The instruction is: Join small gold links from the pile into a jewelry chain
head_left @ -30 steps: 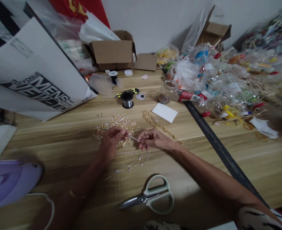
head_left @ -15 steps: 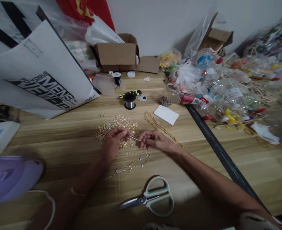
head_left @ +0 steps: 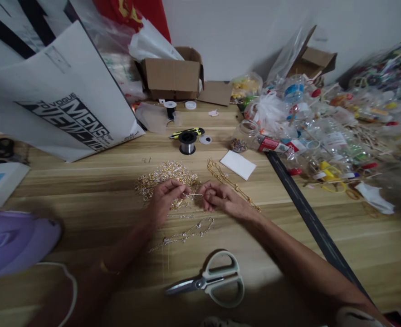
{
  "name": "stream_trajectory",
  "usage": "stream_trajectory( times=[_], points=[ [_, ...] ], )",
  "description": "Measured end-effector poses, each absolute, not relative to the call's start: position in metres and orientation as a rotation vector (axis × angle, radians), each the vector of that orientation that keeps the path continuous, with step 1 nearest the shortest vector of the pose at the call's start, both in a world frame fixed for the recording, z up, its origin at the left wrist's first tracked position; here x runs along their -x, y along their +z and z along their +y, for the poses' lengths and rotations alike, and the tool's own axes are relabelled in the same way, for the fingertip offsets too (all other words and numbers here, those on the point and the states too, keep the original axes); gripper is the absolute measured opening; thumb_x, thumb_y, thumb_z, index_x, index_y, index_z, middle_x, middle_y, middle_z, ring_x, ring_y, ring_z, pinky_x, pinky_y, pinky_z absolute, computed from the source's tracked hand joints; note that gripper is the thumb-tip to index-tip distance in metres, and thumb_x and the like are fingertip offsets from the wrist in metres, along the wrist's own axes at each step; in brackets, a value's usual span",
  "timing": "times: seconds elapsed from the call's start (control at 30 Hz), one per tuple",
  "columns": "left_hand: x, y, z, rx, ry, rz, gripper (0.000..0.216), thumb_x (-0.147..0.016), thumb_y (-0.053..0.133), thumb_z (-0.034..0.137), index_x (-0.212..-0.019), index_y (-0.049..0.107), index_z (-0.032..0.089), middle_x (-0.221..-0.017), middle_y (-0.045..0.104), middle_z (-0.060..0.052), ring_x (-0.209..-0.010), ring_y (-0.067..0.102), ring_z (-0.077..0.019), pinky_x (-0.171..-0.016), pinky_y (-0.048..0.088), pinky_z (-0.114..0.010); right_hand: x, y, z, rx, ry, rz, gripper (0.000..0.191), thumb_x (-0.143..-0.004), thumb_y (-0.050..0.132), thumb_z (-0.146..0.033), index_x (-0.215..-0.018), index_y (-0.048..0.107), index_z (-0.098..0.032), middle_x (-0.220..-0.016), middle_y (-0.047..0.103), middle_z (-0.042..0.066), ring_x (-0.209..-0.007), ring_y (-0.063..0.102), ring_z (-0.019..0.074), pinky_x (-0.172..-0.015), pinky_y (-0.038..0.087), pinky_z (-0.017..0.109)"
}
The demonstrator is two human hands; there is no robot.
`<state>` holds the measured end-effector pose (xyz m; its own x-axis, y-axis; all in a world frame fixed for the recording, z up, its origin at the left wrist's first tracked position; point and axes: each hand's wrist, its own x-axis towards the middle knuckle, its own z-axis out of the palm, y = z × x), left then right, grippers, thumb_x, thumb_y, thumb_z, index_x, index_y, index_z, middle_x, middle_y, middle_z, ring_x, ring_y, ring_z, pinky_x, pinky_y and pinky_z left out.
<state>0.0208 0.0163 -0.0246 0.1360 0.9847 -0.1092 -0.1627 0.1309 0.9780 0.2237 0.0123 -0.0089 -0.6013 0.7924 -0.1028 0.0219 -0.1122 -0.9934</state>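
A short silvery beaded strand [head_left: 196, 194] stretches between my two hands. My left hand [head_left: 168, 195] pinches one end, over the right side of a heap of gold and silver beads [head_left: 163, 175]. The other end is pinched in the fingers of my right hand [head_left: 219, 195]; the fingertips partly hide it. A silvery beaded chain [head_left: 187, 234] lies in a loop on the table below my hands, with a shorter piece above it. Beyond my right hand lies a gold beaded chain [head_left: 232, 184].
Scissors [head_left: 210, 281] lie near the front. A wire spool [head_left: 187, 144], a yellow cutter knife [head_left: 188, 132] and a jar of beads [head_left: 241, 138] stand behind the heap. Plastic bottles [head_left: 330, 131] pile up at right. A paper bag [head_left: 67, 100] and a purple object [head_left: 20, 243] are at left.
My right hand has come slightly nearer my left, and less of the strand shows between them. The camera view has shifted a little.
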Motion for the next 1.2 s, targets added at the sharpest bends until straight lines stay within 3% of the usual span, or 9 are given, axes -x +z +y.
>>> stream_trajectory(
  times=[0.17,0.4,0.93,1.2],
  points=[
    [-0.026,-0.017,0.011,-1.240,0.995,1.000,0.014,-0.071,0.068,0.027,-0.073,0.062,0.013,-0.097,0.070,-0.008,-0.090,0.063,-0.0187,-0.081,0.047,-0.031,-0.223,-0.006,0.007,0.853,1.669,-1.741,0.017,-0.092,0.044,-0.027,-0.104,0.047,-0.015,-0.071,0.056,0.000,-0.060,0.050,0.0092,-0.059,0.044,0.023],
    [-0.034,-0.021,0.002,-1.353,0.888,0.941,0.011,-0.075,0.064,0.024,-0.072,0.060,0.013,-0.069,0.064,-0.002,-0.066,0.062,-0.0134,-0.066,0.047,-0.025,-0.220,-0.004,0.001,0.925,1.489,-1.942,0.016,-0.093,0.041,-0.024,-0.107,0.046,-0.017,-0.073,0.056,0.000,-0.062,0.049,0.0101,-0.059,0.041,0.023],
    [-0.035,-0.022,0.002,-1.239,0.757,0.952,0.018,-0.070,0.067,0.027,-0.067,0.059,0.012,-0.060,0.061,-0.001,-0.055,0.058,-0.0107,-0.056,0.047,-0.024,-0.222,0.010,-0.001,1.118,1.133,-2.210,0.022,-0.091,0.044,-0.019,-0.112,0.049,-0.017,-0.078,0.064,0.003,-0.066,0.055,0.0126,-0.058,0.038,0.022],
    [-0.032,-0.024,0.005,-1.249,0.731,0.934,0.020,-0.069,0.068,0.030,-0.067,0.058,0.013,-0.057,0.059,0.001,-0.051,0.056,-0.0095,-0.053,0.046,-0.023,-0.231,0.005,0.008,1.194,0.913,-2.375,0.018,-0.088,0.044,-0.013,-0.095,0.061,-0.018,-0.076,0.063,0.003,-0.061,0.053,0.0118,-0.059,0.036,0.023]
  ],
)
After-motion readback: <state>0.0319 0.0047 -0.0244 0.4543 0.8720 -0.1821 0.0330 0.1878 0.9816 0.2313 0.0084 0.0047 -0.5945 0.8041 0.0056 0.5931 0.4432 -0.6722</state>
